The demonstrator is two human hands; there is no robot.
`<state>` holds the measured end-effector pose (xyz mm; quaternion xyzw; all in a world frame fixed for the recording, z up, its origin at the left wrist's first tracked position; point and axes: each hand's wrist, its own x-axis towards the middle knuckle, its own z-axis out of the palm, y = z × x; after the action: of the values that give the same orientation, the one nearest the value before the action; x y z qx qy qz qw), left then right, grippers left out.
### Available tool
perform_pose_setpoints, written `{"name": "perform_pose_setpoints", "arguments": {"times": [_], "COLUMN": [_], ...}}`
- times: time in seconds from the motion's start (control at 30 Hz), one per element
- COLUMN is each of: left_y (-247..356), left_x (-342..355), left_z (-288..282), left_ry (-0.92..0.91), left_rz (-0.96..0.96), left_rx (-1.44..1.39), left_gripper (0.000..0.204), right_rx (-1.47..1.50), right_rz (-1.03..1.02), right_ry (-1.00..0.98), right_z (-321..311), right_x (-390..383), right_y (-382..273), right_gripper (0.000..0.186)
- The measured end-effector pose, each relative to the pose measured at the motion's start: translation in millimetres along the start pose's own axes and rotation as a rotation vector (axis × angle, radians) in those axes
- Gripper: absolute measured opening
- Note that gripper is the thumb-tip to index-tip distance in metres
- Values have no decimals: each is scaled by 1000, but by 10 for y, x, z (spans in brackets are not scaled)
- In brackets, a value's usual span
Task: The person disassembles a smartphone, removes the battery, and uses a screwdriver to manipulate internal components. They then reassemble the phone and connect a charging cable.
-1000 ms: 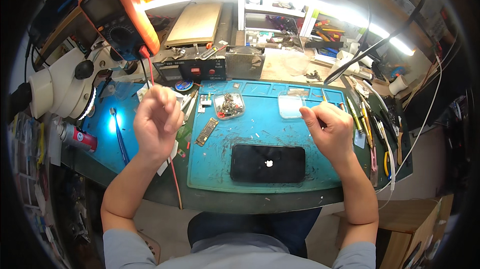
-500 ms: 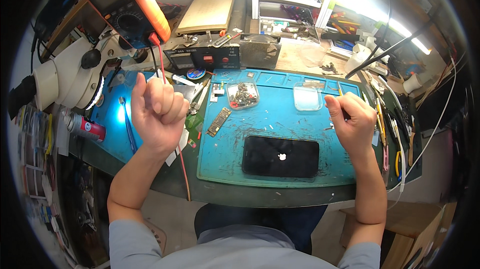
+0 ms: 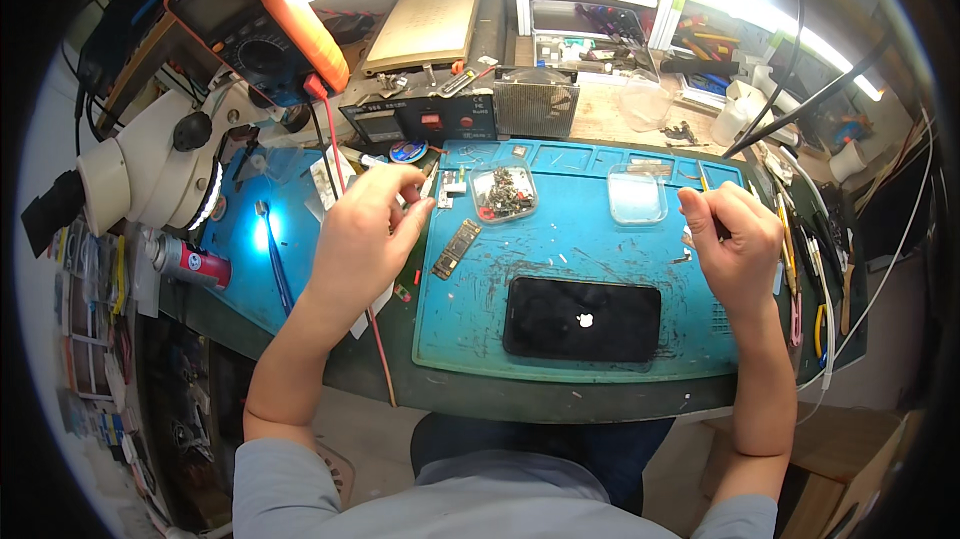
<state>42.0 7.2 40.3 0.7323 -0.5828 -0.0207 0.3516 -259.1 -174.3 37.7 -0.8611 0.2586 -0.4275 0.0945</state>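
A black smartphone lies flat on the blue work mat, a small white emblem lit on its screen. My left hand hovers over the left part of the bench, fingers loosely bent, thumb apart, nothing seen between them. Nearest to it are a red test-lead cable and a small circuit board on the mat. My right hand is raised above the mat's right edge, its fingers curled into a loose fist with no object visible. A clear box of small metal parts and a clear empty-looking box stand farther back.
An orange multimeter hangs at the upper left above a white microscope. A spray can and blue tweezers lie at the left. Behind the mat stands a black device; several hand tools line the right side.
My left hand has moved right and opened from a fist, thumb now apart. My right hand keeps its curled shape. The whole view has shifted slightly.
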Motion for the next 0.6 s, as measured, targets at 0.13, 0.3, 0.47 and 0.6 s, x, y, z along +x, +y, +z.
{"name": "perform_pose_setpoints", "arguments": {"times": [0.13,0.3,0.47,0.6], "left_y": [-97,-209,-210,-193], "left_x": [-39,-37,-20,-17], "left_z": [74,147,185,174], "left_ry": [-77,-46,-58,-73], "left_rz": [54,135,145,146], "left_rx": [220,277,293,296], "left_gripper": [11,12,11,10], "right_rx": [-15,8,9,7], "right_rz": [10,9,24,22], "right_ry": [-20,-17,-25,-39], "right_z": [-30,-11,10,26], "right_x": [-2,7,-12,-9], "right_y": [2,-7,11,-11], "right_gripper": [30,30,31,33]}}
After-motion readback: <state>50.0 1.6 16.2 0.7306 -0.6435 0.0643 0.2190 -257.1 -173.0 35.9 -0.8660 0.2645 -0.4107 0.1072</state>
